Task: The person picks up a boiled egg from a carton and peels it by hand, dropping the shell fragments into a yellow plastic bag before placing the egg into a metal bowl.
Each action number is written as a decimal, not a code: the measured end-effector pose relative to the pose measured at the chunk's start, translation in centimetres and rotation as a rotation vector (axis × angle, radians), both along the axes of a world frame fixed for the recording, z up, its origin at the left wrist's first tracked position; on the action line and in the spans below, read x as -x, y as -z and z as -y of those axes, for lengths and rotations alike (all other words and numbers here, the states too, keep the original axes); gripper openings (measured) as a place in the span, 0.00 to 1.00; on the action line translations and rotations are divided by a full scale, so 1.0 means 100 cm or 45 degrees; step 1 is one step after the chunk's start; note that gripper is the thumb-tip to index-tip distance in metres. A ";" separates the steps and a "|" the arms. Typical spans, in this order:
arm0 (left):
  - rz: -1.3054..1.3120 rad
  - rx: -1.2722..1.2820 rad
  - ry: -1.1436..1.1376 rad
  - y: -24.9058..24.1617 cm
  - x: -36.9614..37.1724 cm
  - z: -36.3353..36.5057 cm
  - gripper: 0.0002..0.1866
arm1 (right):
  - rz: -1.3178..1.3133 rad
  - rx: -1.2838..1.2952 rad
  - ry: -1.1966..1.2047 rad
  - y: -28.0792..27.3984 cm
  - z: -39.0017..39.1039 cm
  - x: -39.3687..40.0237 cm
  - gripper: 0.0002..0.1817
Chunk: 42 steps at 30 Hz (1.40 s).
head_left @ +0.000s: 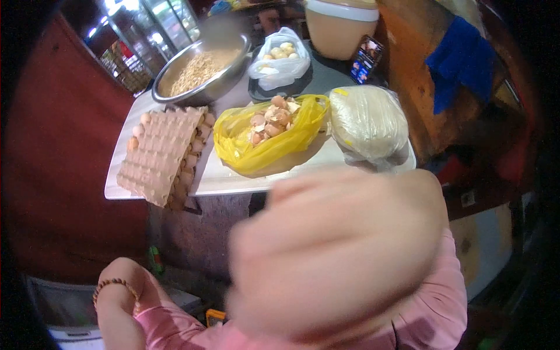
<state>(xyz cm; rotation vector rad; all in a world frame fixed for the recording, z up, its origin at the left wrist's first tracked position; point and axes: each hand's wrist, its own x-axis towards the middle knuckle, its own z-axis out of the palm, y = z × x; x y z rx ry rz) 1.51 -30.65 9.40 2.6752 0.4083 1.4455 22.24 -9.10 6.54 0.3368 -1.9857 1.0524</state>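
Close to the camera, my right hand (338, 251) is large and blurred in front of the table's near edge; its fingers are smeared, and anything it holds is hidden. At the lower left, my left hand (118, 324) is by my body, below a beaded bracelet (116, 282), with its fingers out of sight. Beyond my right hand, a yellow plastic bag (256, 160) holds broken brown eggshells (273, 123). Left of it, an egg tray (157, 151) lies beside a few eggs (140, 129). A knotted clear bag of pale contents (368, 122) sits to the right.
A metal bowl (236, 58) with brown flakes stands at the back left of the white table (224, 185). Behind the yellow bag are a white bag (271, 74) with round pale items, a lidded tub (341, 35) and a lit phone (366, 58). Blue cloth (461, 61) hangs at right.
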 end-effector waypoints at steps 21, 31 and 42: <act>0.458 0.728 -1.501 0.155 0.142 -0.174 0.12 | 0.765 -0.401 0.150 0.088 -0.095 0.002 0.11; -0.195 0.705 -2.676 0.156 0.358 -0.199 0.33 | 0.875 -0.098 0.394 0.111 -0.117 -0.039 0.11; 0.096 0.648 -2.564 0.199 0.391 -0.214 0.41 | 0.107 0.329 -1.430 0.114 0.009 0.034 0.29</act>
